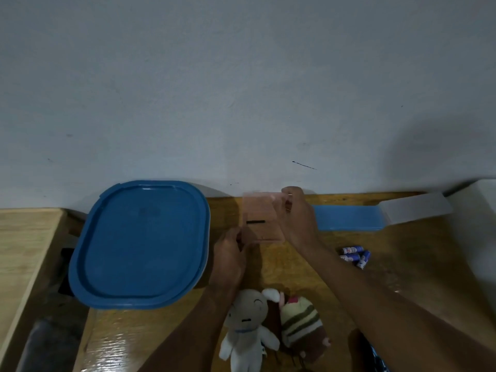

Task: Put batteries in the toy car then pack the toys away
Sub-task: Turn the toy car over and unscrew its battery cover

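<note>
Nearest, right of the blue-lidded tub (139, 242), a white plush doll (247, 318) and a striped plush (300, 323) lie touching on the wooden table (416, 277). A dark object (375, 355), cut off at the frame's edge, cannot be identified. Farther right of the tub lie the batteries (354, 255). Just beside the tub, the left hand (230, 253) pinches the near corner of a blurred translucent pinkish case (261, 216). The right hand (298, 213) grips its far corner. Its contents are unclear. Beyond are a blue box (349, 217) and a white box (418, 208).

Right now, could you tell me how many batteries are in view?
3 batteries clustered right of the right forearm: two side by side, one angled; others may be hidden.
</note>
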Demonstrator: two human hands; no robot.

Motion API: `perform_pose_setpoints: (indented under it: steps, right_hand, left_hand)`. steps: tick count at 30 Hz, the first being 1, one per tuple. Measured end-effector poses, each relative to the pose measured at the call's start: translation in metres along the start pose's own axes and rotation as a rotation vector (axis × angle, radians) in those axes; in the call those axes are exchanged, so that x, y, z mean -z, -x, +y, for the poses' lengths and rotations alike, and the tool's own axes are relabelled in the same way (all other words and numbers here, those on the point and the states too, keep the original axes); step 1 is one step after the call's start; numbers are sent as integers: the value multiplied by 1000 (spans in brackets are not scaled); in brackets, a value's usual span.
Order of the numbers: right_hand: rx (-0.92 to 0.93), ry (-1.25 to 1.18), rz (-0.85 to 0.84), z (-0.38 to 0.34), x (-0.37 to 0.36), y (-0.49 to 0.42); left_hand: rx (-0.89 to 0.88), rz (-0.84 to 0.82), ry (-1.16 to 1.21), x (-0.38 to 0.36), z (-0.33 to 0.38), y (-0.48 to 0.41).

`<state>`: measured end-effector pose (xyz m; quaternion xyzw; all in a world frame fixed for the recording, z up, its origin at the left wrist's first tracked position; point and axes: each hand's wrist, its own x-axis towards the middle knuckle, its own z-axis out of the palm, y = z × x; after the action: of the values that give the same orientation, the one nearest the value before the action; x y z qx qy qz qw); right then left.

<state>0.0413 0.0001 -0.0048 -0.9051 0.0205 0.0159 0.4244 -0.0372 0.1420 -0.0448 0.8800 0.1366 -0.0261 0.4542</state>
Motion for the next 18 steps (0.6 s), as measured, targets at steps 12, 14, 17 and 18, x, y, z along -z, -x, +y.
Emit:
perform_pose_setpoints:
  steps: [12,14,17,18]
  right_hand:
    - [-343,-120,110,-4,-9,-29]
    - [-325,-104,103,-2,-7,-29]
    - [-281,-64,86,-1,-3,-26]
    - [-263,-54,86,-1,-2,-24]
  left_hand:
    - [-64,17,75,6,2,5]
    - [-55,-3,74,6,2,4]
    - [-35,-23,67,7,5,4]
    - [-32,-15,57,6,5,4]
